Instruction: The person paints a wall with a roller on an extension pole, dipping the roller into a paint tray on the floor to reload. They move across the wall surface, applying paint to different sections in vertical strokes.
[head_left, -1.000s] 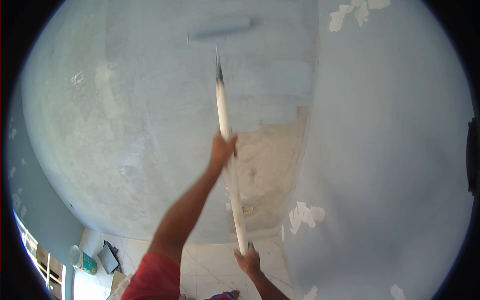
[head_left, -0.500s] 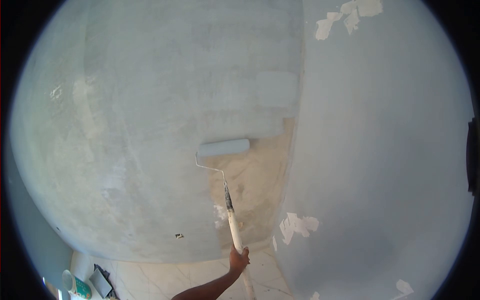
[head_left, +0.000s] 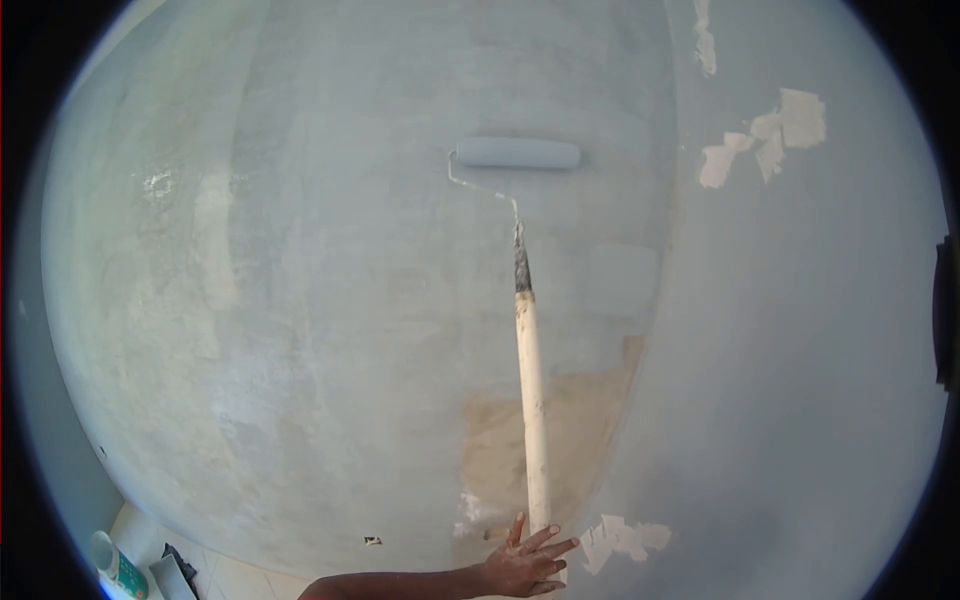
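Note:
A paint roller with a pale blue-grey sleeve [head_left: 517, 153] lies against the wall in the upper middle of the head view. Its bent wire frame joins a long off-white pole [head_left: 532, 400], with dark wrapping near the top. Low in the picture, my left hand [head_left: 522, 565] reaches in from the left and rests at the pole, fingers spread rather than wrapped round it. The pole's lower end runs out of sight past the hand. My right hand is out of view. Below the roller, a bare brown patch [head_left: 500, 440] shows in the blue-grey wall [head_left: 360, 280].
The adjoining wall [head_left: 780, 380] on the right carries white filler patches [head_left: 625, 540]. At bottom left, a white and green bucket [head_left: 120, 565] and a grey tray [head_left: 172, 578] stand on the pale tiled floor [head_left: 235, 578]. A small wall hole [head_left: 373, 541] shows low down.
The roller has travelled up the wall, from the brown patch's upper edge to well above it. My left hand has loosened from its grip on the pole to spread fingers. The view has tilted upward.

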